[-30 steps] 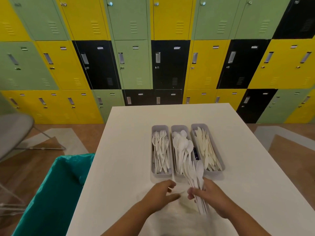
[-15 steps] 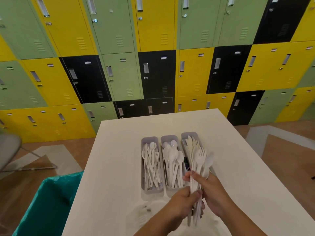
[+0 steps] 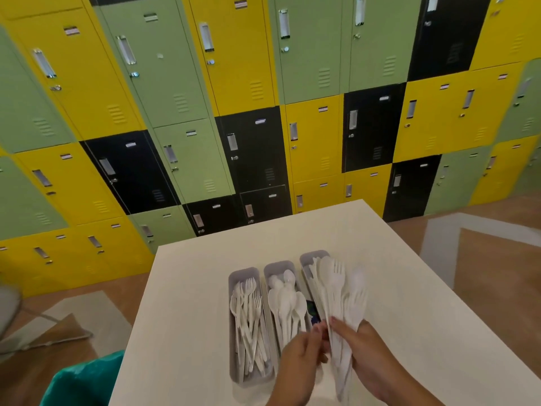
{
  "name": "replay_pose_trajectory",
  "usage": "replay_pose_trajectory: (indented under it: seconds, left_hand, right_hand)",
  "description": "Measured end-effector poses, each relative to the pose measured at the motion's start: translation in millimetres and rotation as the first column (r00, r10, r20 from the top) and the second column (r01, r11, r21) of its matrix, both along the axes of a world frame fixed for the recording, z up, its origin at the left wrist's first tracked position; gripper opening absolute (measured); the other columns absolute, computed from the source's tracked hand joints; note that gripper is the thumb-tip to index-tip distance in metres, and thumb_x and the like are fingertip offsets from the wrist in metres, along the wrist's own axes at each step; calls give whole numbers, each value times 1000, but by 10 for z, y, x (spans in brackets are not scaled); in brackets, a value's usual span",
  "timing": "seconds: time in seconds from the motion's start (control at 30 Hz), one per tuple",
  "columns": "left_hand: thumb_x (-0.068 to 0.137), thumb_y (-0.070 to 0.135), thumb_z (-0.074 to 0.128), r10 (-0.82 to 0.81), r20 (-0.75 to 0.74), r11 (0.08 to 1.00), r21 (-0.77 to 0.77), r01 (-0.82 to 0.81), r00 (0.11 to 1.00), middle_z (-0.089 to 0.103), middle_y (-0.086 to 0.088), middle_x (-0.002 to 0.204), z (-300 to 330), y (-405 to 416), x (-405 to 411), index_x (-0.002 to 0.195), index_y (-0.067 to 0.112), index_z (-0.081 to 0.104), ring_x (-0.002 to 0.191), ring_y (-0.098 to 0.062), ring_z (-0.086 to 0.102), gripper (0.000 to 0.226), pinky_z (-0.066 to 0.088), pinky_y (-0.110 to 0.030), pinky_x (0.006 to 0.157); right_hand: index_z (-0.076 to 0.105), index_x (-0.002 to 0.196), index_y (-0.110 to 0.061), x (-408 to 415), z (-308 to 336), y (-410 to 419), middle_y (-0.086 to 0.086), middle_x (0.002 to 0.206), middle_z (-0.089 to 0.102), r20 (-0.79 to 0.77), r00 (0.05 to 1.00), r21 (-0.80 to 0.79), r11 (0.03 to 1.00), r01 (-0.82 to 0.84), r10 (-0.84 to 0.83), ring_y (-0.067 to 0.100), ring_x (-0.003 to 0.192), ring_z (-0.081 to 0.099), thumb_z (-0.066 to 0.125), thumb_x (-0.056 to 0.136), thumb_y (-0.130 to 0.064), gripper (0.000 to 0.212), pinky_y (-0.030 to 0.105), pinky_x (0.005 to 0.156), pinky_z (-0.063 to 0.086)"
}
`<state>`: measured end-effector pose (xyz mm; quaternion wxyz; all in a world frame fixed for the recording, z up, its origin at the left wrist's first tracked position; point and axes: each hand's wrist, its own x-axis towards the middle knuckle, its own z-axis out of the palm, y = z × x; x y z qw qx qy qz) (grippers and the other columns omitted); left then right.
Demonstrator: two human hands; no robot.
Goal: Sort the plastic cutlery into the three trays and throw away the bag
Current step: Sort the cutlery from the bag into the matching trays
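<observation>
Ahead-left of the hands, the fork tray (image 3: 250,329) and spoon tray (image 3: 285,306) are stocked; the third tray (image 3: 310,259) lies behind the bundle (image 3: 341,306). The left hand (image 3: 301,361) pinches handles at the bundle's edge. The right hand (image 3: 371,356) wraps the fanned, mixed bundle. Judgement: pieces are light, stiff, slick; pinch each at mid-handle. The bag is not discernible.
</observation>
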<state>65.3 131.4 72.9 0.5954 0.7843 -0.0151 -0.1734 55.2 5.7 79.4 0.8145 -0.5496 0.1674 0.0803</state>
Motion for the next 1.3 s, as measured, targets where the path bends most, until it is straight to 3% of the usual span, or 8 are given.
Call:
replay_pose_trajectory:
  seconds: [0.13, 0.23, 0.47, 0.7, 1.07, 1.13, 1.23, 1.3]
  left_hand:
    - [97, 28, 47, 224, 144, 974, -62, -217, 964, 59, 3, 76, 67, -49, 216, 85, 14, 53, 67, -10, 58, 19, 50, -28, 74]
    - [95, 25, 52, 203, 75, 972, -133, -192, 976, 66, 4, 85, 129, -131, 382, 96, 18, 59, 71, -10, 63, 10, 53, -29, 75]
    - [92, 16, 57, 339, 34, 934, -130, -332, 940, 71, -12, 88, 16, -189, 696, 86, 17, 65, 87, -30, 68, 10, 55, -45, 82]
    - [94, 6, 54, 450, 1, 854, -291, -430, 893, 70, -12, 78, 122, -44, 1022, 99, -6, 63, 62, -8, 70, 16, 54, -18, 53]
    - [78, 10, 73, 365, 67, 923, 105, -370, 929, 72, -13, 84, -408, 149, 1039, 85, 11, 66, 82, -31, 69, 9, 57, -49, 79]
    - [77, 11, 73, 334, 91, 921, 182, -346, 938, 70, -14, 79, -471, 145, 1011, 83, 8, 65, 79, -33, 67, 10, 57, -44, 74]
    - [80, 9, 68, 233, 151, 921, 283, -268, 961, 63, -7, 75, -507, 142, 981, 86, 2, 65, 73, -23, 59, 9, 44, -22, 60]
    - [82, 8, 67, 217, 206, 917, 293, -272, 954, 62, 0, 88, -502, 122, 964, 100, 5, 66, 82, -15, 58, 19, 42, -15, 68]
  right_hand:
    - [62, 90, 1, 119, -27, -15, 7, 63, 60, 24, 999, -6, 1000, -28, 28, 17, 55, 52, 49, 94, -5, 15, 29, 58, 51]
    - [65, 94, -4, 151, -63, 46, 7, 64, 61, 15, 997, -33, 996, -79, 79, 17, 54, 51, 52, 93, -6, 13, 31, 56, 49]
    - [64, 99, -5, 268, -123, 39, 8, 72, 64, -20, 988, -109, 982, -157, 156, 19, 61, 57, 52, 93, -9, 14, 31, 60, 49]
    - [64, 99, 1, 361, -332, -27, 8, 72, 66, -69, 987, -53, 987, -152, 148, 19, 61, 60, 54, 93, -9, 15, 32, 58, 48]
    - [60, 93, -15, 490, -268, -144, 10, 77, 63, -59, 998, -64, 997, -32, 28, 17, 57, 52, 53, 94, -10, 9, 30, 55, 47]
    - [60, 95, -14, 502, -264, -160, 7, 78, 63, -68, 997, -52, 997, -51, 47, 15, 58, 53, 50, 95, -9, 11, 26, 53, 48]
    - [60, 103, -4, 484, -274, -172, 2, 72, 64, -81, 993, -57, 994, -93, 88, 16, 62, 56, 47, 95, -7, 15, 23, 53, 50]
    - [60, 106, -4, 464, -269, -172, 1, 72, 66, -72, 992, -49, 993, -107, 103, 16, 65, 59, 47, 95, -6, 17, 23, 56, 51]
